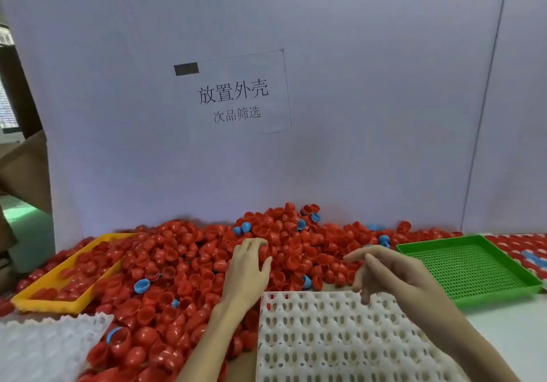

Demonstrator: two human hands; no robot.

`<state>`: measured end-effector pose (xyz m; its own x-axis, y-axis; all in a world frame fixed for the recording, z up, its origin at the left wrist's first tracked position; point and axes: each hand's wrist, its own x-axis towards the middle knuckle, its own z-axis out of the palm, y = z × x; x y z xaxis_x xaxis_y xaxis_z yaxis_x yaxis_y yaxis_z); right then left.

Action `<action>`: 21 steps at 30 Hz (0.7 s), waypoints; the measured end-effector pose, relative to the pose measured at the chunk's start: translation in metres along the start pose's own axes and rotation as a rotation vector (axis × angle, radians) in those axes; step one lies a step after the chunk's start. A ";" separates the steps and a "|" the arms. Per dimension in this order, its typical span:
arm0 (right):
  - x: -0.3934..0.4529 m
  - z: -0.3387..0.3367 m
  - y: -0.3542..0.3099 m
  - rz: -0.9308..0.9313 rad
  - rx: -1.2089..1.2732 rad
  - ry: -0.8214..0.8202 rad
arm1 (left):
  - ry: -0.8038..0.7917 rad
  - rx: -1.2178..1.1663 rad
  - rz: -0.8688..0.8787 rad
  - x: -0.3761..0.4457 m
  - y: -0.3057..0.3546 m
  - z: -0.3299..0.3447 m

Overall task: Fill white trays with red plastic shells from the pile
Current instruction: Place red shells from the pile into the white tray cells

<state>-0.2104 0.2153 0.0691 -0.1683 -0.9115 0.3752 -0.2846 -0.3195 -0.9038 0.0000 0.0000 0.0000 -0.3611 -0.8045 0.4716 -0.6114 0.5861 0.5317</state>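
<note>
A big pile of red plastic shells (pixel 183 266) covers the table against the white back board, with a few blue shells mixed in. A white tray (pixel 325 340) with rows of bare pockets lies at the front, right of centre. My left hand (pixel 250 266) lies palm down on the pile just beyond the tray's far left corner, its fingertips curled into the shells; whether it grips one is hidden. My right hand (pixel 381 272) hovers over the tray's far edge with fingers spread and loosely bent, holding nothing.
A yellow tray (pixel 44 300) with red shells sits at the left. A green perforated tray (pixel 473 269) stands at the right. Another white tray (pixel 44 349) lies at the front left. More red shells sit at the far right edge.
</note>
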 end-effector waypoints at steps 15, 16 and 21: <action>-0.004 -0.010 0.028 0.079 -0.003 -0.050 | 0.050 0.051 0.000 0.013 -0.013 0.000; -0.005 -0.010 0.028 0.087 -0.006 -0.041 | 0.049 0.052 0.015 0.013 -0.009 -0.007; -0.008 -0.009 0.028 0.112 -0.019 -0.048 | -0.003 -0.127 0.119 0.009 0.023 -0.036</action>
<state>-0.2253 0.2160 0.0425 -0.1544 -0.9529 0.2612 -0.2846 -0.2102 -0.9353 0.0081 0.0103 0.0420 -0.4277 -0.7289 0.5346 -0.4707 0.6845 0.5567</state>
